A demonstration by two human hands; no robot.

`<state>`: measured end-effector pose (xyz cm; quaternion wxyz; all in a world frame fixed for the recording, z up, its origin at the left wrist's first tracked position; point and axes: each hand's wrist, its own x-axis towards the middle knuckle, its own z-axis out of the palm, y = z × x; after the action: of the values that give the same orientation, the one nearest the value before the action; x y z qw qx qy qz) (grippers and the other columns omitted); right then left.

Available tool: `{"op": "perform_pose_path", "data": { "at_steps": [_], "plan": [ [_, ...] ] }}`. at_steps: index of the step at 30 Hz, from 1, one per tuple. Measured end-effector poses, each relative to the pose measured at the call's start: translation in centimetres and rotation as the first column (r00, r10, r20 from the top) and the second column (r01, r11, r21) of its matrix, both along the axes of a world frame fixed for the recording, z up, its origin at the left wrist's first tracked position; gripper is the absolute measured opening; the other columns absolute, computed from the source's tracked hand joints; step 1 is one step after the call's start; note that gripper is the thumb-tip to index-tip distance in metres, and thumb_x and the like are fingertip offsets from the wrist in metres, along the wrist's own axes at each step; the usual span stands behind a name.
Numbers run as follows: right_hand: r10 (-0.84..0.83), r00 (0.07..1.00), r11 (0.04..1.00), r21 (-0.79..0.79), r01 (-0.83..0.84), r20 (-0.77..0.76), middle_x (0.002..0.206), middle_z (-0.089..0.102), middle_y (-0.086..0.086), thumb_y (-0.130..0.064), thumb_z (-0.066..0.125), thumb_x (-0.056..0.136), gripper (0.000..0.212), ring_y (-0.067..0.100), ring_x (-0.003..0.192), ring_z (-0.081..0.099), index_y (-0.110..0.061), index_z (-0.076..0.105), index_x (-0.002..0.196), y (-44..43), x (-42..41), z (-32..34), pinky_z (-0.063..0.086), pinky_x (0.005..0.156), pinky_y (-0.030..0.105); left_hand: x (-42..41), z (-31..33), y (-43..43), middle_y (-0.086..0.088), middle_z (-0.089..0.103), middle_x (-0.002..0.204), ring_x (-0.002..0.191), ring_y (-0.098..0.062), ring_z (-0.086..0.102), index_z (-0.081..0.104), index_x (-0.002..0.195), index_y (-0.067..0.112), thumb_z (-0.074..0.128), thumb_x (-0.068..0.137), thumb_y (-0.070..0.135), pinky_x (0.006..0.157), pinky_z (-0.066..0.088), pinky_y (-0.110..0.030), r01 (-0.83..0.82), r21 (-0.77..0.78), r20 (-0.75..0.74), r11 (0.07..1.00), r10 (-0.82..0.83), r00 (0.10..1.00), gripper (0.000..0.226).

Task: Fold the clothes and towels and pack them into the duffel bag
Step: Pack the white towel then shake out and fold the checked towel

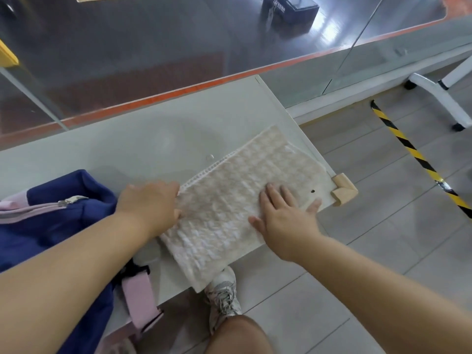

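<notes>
Towel, beige and folded, lies on the pale desk near its padded corner. Right hand presses flat on it, fingers spread; left hand pinches its edge. Blue duffel bag sits beside, against a glass partition.

Towel on table, right of bag.

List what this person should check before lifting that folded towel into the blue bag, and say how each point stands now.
1. Towel folded flat: ok.
2. Towel fully on the table: not ok, one corner overhangs the near edge.
3. Left hand gripping the towel's left edge: cannot tell, fingers hidden.
4. Right hand gripping: not ok, it lies flat on top.
5. Duffel bag within reach: ok, just left of the towel.
6. Bag open: cannot tell.
</notes>
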<state>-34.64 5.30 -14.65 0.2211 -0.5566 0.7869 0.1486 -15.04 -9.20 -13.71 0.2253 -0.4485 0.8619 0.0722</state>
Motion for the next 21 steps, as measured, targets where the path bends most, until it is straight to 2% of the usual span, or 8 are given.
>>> {"op": "perform_pose_path", "data": {
  "at_steps": [3, 5, 7, 10, 12, 14, 18, 21],
  "plan": [
    [-0.002, 0.999, 1.0, 0.007, 0.002, -0.042, 0.157, -0.022, -0.006, -0.053, 0.012, 0.097, 0.06, 0.031, 0.141, -0.025, -0.03, -0.008, 0.149, -1.4, -1.4, -0.4, -0.014, 0.1, 0.074, 0.4, 0.0, 1.8, -0.002, 0.055, 0.113, 0.103, -0.026, 0.056, 0.045, 0.111, 0.024, 0.059, 0.081, 0.054, 0.08, 0.042, -0.037, -0.002, 0.006, -0.05, 1.0, 0.002, 0.999, 0.045],
    [-0.031, 0.997, 0.999, -0.024, 0.03, -0.065, 0.157, -0.02, -0.003, -0.05, 0.018, 0.098, 0.056, 0.033, 0.141, -0.025, -0.035, -0.003, 0.148, -1.8, -2.0, -0.4, -0.015, 0.104, 0.069, 1.1, -0.6, 3.2, -0.006, 0.049, 0.108, 0.093, -0.03, 0.056, 0.042, 0.108, 0.021, 0.077, 0.069, 0.044, 0.074, 0.049, -0.04, 0.099, -0.061, -0.227, 0.993, -0.11, 0.968, 0.057],
    [-0.022, 0.996, 0.991, -0.137, 0.011, -0.083, 0.159, -0.01, 0.002, -0.041, 0.025, 0.1, 0.051, 0.033, 0.144, -0.016, -0.033, 0.01, 0.148, -1.3, -1.7, -0.1, -0.009, 0.108, 0.063, 2.2, -2.0, 4.1, -0.008, 0.044, 0.105, 0.083, -0.029, 0.053, 0.044, 0.104, 0.019, 0.087, 0.056, 0.018, 0.064, 0.055, -0.04, 0.266, -0.156, -0.441, 0.951, -0.307, 0.843, 0.065],
    [0.147, 0.988, 0.921, -0.357, -0.155, -0.051, 0.153, 0.026, 0.01, -0.018, 0.035, 0.087, 0.052, 0.033, 0.143, 0.018, -0.024, 0.04, 0.138, 1.3, -0.4, -0.5, 0.002, 0.105, 0.054, 3.3, -3.1, 4.7, -0.01, 0.054, 0.11, 0.094, -0.028, 0.053, 0.049, 0.103, 0.017, 0.058, 0.066, -0.003, 0.063, 0.058, -0.037, 0.472, -0.206, -0.544, 0.857, -0.502, 0.673, 0.043],
    [0.324, 0.943, 0.864, -0.381, -0.33, -0.083, 0.14, 0.048, 0.011, -0.01, 0.057, 0.066, 0.061, 0.033, 0.131, 0.043, -0.02, 0.054, 0.127, 3.5, 0.5, -1.1, 0.013, 0.1, 0.05, 3.7, -3.6, 5.0, -0.016, 0.065, 0.11, 0.098, -0.032, 0.064, 0.052, 0.105, 0.016, 0.038, 0.07, 0.004, 0.069, 0.058, -0.042, 0.506, -0.163, -0.513, 0.847, -0.511, 0.69, 0.039],
    [0.45, 0.882, 0.829, -0.302, -0.471, -0.14, 0.138, 0.051, 0.009, -0.012, 0.07, 0.059, 0.073, 0.03, 0.128, 0.049, -0.019, 0.052, 0.13, 5.7, 1.2, -2.4, 0.024, 0.099, 0.052, 4.1, -4.0, 5.4, -0.019, 0.067, 0.113, 0.102, -0.035, 0.066, 0.062, 0.108, 0.012, 0.032, 0.071, 0.01, 0.076, 0.054, -0.048, 0.5, -0.099, -0.439, 0.86, -0.489, 0.754, 0.048],
    [0.366, 0.919, 0.873, -0.29, -0.393, -0.146, 0.142, 0.048, 0.008, -0.039, 0.082, 0.06, 0.086, 0.029, 0.131, 0.046, -0.018, 0.045, 0.135, 7.0, 3.2, -3.2, 0.023, 0.099, 0.054, 4.6, -4.1, 6.5, -0.02, 0.061, 0.124, 0.115, -0.038, 0.058, 0.067, 0.112, 0.006, 0.033, 0.079, 0.018, 0.095, 0.041, -0.053, 0.426, 0.001, -0.47, 0.905, -0.376, 0.799, 0.05],
    [0.277, 0.954, 0.894, -0.335, -0.299, -0.111, 0.135, 0.055, 0.008, -0.035, 0.085, 0.053, 0.082, 0.03, 0.126, 0.051, -0.017, 0.055, 0.127, 6.6, 4.4, -3.2, 0.02, 0.097, 0.051, 4.6, -3.8, 7.3, -0.018, 0.057, 0.13, 0.122, -0.035, 0.053, 0.065, 0.118, 0.008, 0.034, 0.081, 0.03, 0.103, 0.03, -0.048, 0.363, 0.048, -0.506, 0.93, -0.291, 0.812, 0.053]
  ]
}}
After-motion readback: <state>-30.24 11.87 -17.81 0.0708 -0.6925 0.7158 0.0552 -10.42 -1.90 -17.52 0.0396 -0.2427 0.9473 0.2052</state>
